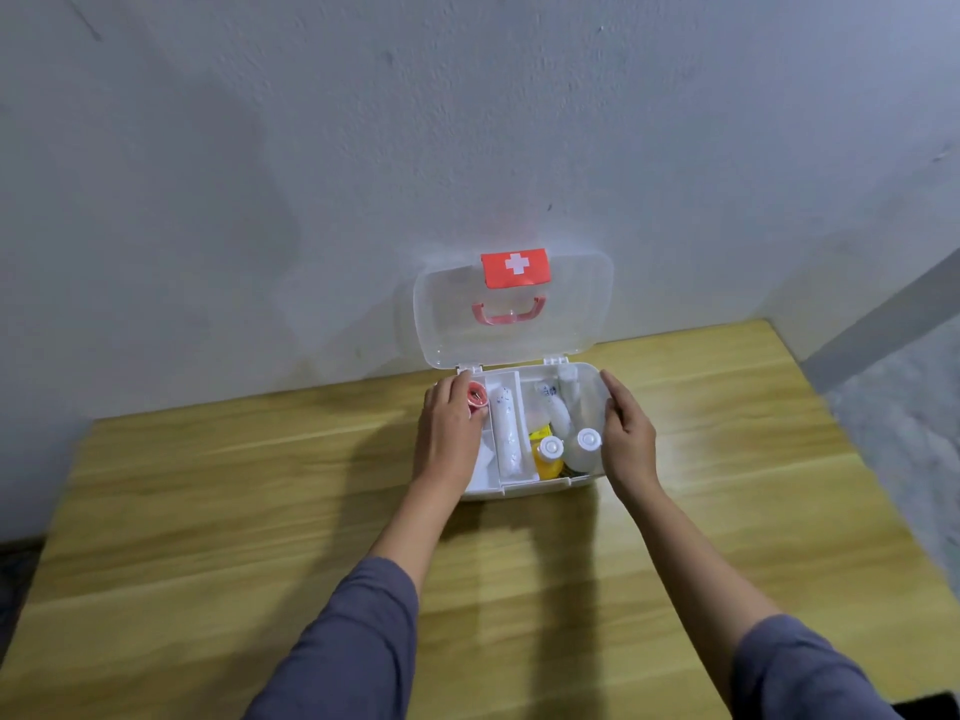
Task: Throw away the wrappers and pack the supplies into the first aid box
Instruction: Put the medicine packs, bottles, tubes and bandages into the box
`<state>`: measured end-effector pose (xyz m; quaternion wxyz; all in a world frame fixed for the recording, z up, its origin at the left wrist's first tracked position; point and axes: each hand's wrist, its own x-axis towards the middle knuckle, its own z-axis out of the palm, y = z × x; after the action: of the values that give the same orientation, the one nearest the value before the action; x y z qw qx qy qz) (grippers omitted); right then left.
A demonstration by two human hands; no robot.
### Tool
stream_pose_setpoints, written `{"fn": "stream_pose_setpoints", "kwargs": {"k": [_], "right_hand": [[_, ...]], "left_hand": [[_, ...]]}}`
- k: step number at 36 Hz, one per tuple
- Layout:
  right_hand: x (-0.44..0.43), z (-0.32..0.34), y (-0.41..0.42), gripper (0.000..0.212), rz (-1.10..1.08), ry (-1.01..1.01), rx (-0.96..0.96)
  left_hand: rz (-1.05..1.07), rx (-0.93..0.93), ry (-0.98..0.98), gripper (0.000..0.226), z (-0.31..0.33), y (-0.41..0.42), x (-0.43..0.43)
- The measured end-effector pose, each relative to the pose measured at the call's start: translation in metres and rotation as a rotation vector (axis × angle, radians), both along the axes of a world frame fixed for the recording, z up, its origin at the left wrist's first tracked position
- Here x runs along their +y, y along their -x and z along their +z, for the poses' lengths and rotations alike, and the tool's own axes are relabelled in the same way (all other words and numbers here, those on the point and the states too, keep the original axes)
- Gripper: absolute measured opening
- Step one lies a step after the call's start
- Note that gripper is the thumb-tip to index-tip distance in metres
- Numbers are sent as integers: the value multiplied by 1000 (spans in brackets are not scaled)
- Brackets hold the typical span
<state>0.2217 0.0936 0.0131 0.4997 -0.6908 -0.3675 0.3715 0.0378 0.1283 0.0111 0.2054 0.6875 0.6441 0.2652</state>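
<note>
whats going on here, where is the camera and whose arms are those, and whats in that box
There is no robot here: a person wears one wide-angle camera on the head, looking forward and down, so the arms are the wearer's own. A first aid box stands on a wooden table against a wall, its clear lid raised with a red cross label. Inside are a white tray with a long wrapped roll, a yellow bottle, a white bottle and more white wrapped supplies behind. The left hand rests on the box's left side, its fingers by a small red roll. The right hand is at the box's right edge, holding nothing. No loose wrappers show on the table.
</note>
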Motion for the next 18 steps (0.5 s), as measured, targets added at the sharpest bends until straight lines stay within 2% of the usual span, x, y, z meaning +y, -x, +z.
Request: {"fn": "stream_pose_setpoints", "kwargs": {"k": [7, 12, 14, 18], "right_hand": [[0, 2, -2, 40, 17, 3, 1], [1, 2, -4, 39, 29, 13, 2], [1, 2, -4, 39, 31, 15, 1], [1, 1, -4, 39, 27, 11, 4]], "left_hand": [[-43, -42, -110, 44, 2, 9, -12], [-9, -76, -196, 23, 3, 26, -26], [1, -72, -203, 17, 2, 31, -29], [18, -92, -157, 19, -1, 33, -28]]}}
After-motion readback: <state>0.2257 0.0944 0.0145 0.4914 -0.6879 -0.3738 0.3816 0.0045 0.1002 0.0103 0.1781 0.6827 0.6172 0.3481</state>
